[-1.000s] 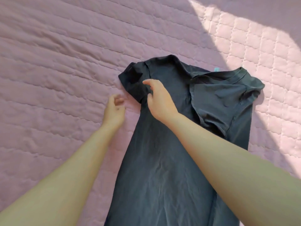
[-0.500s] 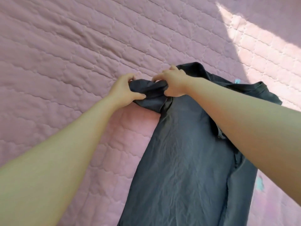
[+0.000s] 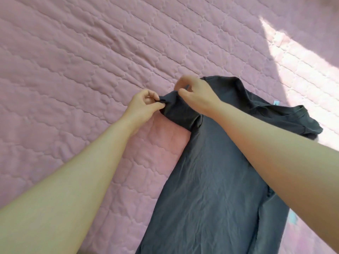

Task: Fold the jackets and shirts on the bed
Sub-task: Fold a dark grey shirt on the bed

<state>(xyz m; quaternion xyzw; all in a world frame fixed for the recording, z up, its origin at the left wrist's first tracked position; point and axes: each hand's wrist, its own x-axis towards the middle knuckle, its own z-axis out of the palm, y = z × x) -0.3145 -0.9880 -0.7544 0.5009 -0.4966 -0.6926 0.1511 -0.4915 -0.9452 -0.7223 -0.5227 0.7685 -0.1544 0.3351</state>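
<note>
Moved: since 0.5 s ago both hands sat further right in frame; left hand [image 3: 145, 105] had swapped its fuller wrap of the cuff for a fingertip pinch, right hand [image 3: 198, 94] had lifted a bit off the fabric.
Thing: dark grey short-sleeved cotton shirt [image 3: 211, 180] lay flat on pink quilted bedcover [image 3: 73, 70], centre to lower right of frame.
Long axis: ran from hem at bottom centre up to neckline [image 3: 286, 114] at right edge.
Sleeve: short sleeve [image 3: 179, 112] stuck out from shirt body toward frame centre-left.
Sleeve vs grip: sleeve lay btwn the two hands; shirt body lay right of & below both. Prob. next fold would carry sleeve rightward over the chest.
Nearer hand: left at cuff end, right at shoulder end; both on the sleeve.
Left grip: thumb & forefinger clamped on cuff edge, other fingers curled in.
Right grip: thumb & bent fingers nipped the upper sleeve fold by the shoulder; contact partly hidden.
Other: small light-blue tag [image 3: 276, 102] at neckline.
</note>
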